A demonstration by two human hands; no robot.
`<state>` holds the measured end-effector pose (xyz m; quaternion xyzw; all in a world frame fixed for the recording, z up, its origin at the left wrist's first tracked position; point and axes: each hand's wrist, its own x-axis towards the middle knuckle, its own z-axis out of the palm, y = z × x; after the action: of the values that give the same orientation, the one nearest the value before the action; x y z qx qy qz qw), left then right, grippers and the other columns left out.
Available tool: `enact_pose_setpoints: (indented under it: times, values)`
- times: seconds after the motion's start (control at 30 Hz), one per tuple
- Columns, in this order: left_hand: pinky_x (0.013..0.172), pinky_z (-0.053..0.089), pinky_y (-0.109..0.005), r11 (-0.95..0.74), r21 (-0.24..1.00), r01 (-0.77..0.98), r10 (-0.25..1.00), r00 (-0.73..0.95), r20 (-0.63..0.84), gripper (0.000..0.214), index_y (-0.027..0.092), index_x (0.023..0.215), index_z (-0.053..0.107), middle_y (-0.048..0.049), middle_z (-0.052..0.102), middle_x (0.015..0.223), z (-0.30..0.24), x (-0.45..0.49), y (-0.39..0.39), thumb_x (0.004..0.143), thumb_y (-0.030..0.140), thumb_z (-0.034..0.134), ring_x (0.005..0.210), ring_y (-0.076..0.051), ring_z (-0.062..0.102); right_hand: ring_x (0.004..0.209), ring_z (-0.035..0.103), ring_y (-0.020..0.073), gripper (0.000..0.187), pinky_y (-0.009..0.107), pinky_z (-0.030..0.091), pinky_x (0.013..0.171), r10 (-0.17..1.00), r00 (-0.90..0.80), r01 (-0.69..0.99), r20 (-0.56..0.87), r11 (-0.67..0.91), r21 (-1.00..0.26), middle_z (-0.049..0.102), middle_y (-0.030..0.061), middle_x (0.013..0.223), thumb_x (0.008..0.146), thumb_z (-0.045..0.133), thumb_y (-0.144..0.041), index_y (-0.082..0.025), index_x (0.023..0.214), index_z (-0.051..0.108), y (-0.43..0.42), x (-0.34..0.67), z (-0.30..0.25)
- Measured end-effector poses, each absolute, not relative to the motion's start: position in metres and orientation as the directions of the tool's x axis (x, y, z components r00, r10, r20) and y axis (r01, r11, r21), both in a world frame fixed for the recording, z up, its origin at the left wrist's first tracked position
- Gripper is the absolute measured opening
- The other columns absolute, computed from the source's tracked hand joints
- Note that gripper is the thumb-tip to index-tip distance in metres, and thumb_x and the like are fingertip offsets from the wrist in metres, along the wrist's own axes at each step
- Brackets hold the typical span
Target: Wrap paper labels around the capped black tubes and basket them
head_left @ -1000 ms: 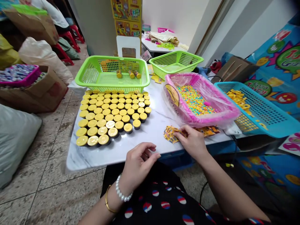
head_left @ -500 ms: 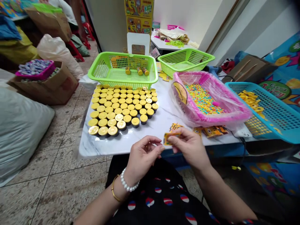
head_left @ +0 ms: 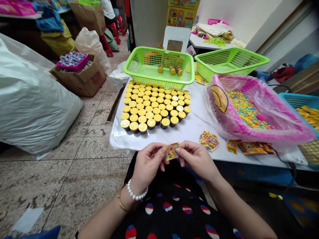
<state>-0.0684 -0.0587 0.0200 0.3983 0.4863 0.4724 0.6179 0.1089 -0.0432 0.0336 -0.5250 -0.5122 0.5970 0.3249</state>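
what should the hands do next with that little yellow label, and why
Probably carry it forward toward the yellow-lidded jars: the left hand and right hand pinch the label by its two ends over the lap, short of the table edge.

Marble-look table [head_left: 191, 130], near centre; gold-lidded jars [head_left: 154, 106] in rows on it; green basket [head_left: 149, 79] behind them; second green basket [head_left: 231, 68] far right; pink lined tray [head_left: 245, 132] of coloured candy, right; cardboard box [head_left: 84, 79] and white sack [head_left: 32, 99], left floor.
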Motion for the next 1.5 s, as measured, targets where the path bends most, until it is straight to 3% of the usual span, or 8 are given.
enact_pose_setpoints:
  times: [0.13,0.33,0.47,0.63,0.87,1.07,1.23,1.5]
  values:
    - [0.062,0.054,-0.021,0.117,0.980,-0.161,0.993,0.035,-0.113,0.039,0.017,0.107,0.065,-0.0068,0.069,0.101,0.022,-0.068,-0.058,0.074,0.028,0.081,0.078,-0.013,0.065,0.045,0.047,0.0080,0.026,0.021,0.033,0.044,0.930,-0.266,0.228,-0.254,-0.196,-0.954,0.058,-0.0027,0.056,0.083,0.070,-0.041,-0.017,0.072,0.065,-0.036,0.107,0.038]
    - [0.049,0.048,-0.019,0.271,0.903,-0.333,0.962,0.126,-0.242,0.026,0.015,0.093,0.064,-0.0011,0.065,0.079,0.013,-0.061,-0.060,0.079,0.032,0.077,0.057,-0.008,0.057,0.046,0.040,0.0068,0.027,0.022,0.030,0.045,0.984,-0.017,-0.139,-0.176,-0.177,-0.974,0.055,-0.0048,0.059,0.080,0.074,-0.043,-0.019,0.074,0.063,-0.041,0.094,0.024]
    - [0.046,0.040,-0.017,0.281,0.932,-0.229,0.957,0.136,-0.255,0.023,0.014,0.074,0.063,0.0020,0.058,0.059,0.012,-0.063,-0.060,0.082,0.033,0.073,0.050,-0.007,0.050,0.053,0.046,0.0090,0.027,0.023,0.036,0.051,0.962,-0.176,0.004,-0.211,-0.213,-0.977,0.058,-0.0024,0.062,0.083,0.071,-0.040,-0.017,0.070,0.064,-0.049,0.093,0.025]
    - [0.050,0.039,-0.018,0.215,0.967,-0.138,0.971,0.133,-0.197,0.019,0.014,0.075,0.065,0.0024,0.058,0.060,0.020,-0.067,-0.054,0.081,0.031,0.072,0.053,-0.008,0.049,0.062,0.051,0.0117,0.023,0.024,0.041,0.059,0.956,-0.232,0.088,-0.179,-0.163,-0.983,0.059,-0.0016,0.064,0.081,0.069,-0.035,-0.017,0.067,0.064,-0.049,0.100,0.031]
    - [0.060,0.046,-0.023,0.137,0.980,0.141,0.975,0.157,-0.159,0.015,0.014,0.079,0.072,-0.0028,0.067,0.069,0.024,-0.066,-0.052,0.081,0.029,0.070,0.062,-0.012,0.056,0.068,0.058,0.0148,0.021,0.026,0.045,0.061,0.954,-0.272,0.279,-0.127,-0.048,-0.959,0.069,0.0031,0.082,0.079,0.072,-0.034,-0.018,0.093,0.071,-0.042,0.114,0.034]
    - [0.052,0.045,-0.018,0.060,0.997,-0.052,0.991,-0.120,-0.066,0.015,0.017,0.090,0.067,0.0024,0.061,0.067,0.031,-0.062,-0.057,0.081,0.027,0.073,0.055,-0.008,0.054,0.053,0.048,0.0102,0.028,0.023,0.038,0.052,0.993,-0.087,0.166,-0.077,-0.061,-0.984,0.058,-0.0023,0.058,0.085,0.067,-0.040,-0.017,0.069,0.063,-0.036,0.109,0.033]
    - [0.042,0.039,-0.018,0.079,0.994,-0.081,0.994,-0.065,-0.084,0.015,0.016,0.083,0.071,0.0030,0.057,0.056,0.029,-0.058,-0.066,0.085,0.031,0.069,0.045,-0.007,0.048,0.055,0.051,0.0105,0.027,0.023,0.041,0.054,0.999,-0.041,0.138,-0.026,-0.020,-0.990,0.062,-0.0017,0.061,0.087,0.067,-0.040,-0.017,0.072,0.066,-0.041,0.106,0.024]
    - [0.062,0.050,-0.023,-0.020,0.999,-0.047,0.995,-0.096,0.015,0.011,0.020,0.088,0.079,-0.0023,0.066,0.076,0.024,-0.061,-0.062,0.078,0.026,0.078,0.067,-0.011,0.060,0.062,0.056,0.0132,0.017,0.026,0.043,0.059,0.972,-0.141,0.304,0.186,0.221,-0.927,0.064,0.0005,0.070,0.090,0.064,-0.031,-0.019,0.079,0.068,-0.048,0.097,0.017]
